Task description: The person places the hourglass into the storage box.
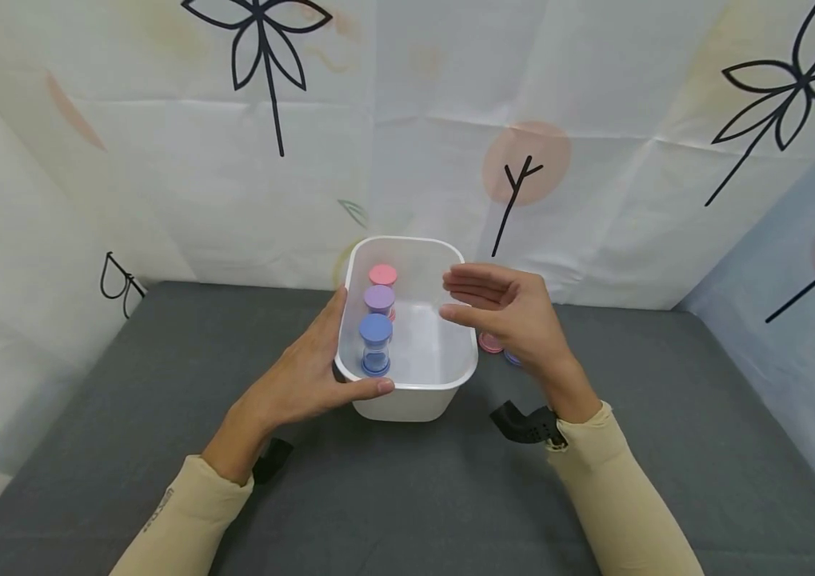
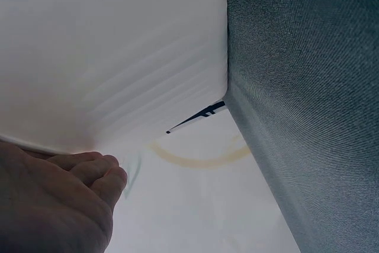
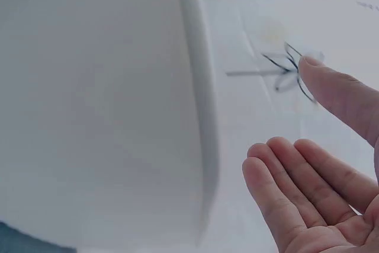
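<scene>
A white plastic bin (image 1: pixel 429 404) stands on the grey cloth in the head view. Inside, along its left wall, several sand timers are lined up front to back: a blue sand timer (image 1: pixel 376 336), a purple sand timer (image 1: pixel 380 299) and a pink sand timer (image 1: pixel 382 275). My left hand (image 1: pixel 306 368) holds the bin at its left side, fingers along the outer wall and thumb over the near rim. Above the right rim hovers my right hand (image 1: pixel 511 316), empty, its fingers straight and thumb apart; in the right wrist view the bin wall (image 3: pixel 118 117) is beside the fingers.
Right of the bin, partly hidden by my right hand, lie a pink round piece (image 1: pixel 491 343) and a blue round piece (image 1: pixel 512 358), probably timer ends. A grey cloth (image 1: pixel 162 400) covers the table. A patterned white curtain (image 1: pixel 421 160) hangs close behind the bin.
</scene>
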The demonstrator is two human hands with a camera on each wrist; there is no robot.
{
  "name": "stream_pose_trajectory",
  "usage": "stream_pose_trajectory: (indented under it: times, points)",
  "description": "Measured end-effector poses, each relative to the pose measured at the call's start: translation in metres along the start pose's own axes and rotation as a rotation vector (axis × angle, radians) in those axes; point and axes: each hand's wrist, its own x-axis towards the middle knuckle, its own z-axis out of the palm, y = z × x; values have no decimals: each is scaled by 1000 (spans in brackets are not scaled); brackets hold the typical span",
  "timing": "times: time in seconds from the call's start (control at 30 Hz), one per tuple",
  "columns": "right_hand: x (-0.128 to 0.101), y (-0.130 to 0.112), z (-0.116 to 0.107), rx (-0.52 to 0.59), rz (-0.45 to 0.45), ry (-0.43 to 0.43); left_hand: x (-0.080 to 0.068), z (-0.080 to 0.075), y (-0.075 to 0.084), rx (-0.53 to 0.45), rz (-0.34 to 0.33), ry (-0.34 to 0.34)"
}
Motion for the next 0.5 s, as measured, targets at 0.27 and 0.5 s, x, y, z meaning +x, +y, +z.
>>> stream_pose_trajectory:
  times: [0.27, 0.5]
  points:
    - [-18, 15, -35, 39, 20, 115, -1, 0, 0, 12, -2, 6]
    - [-22, 22, -67, 56, -25, 203, -1, 0, -1, 4, 15, 4]
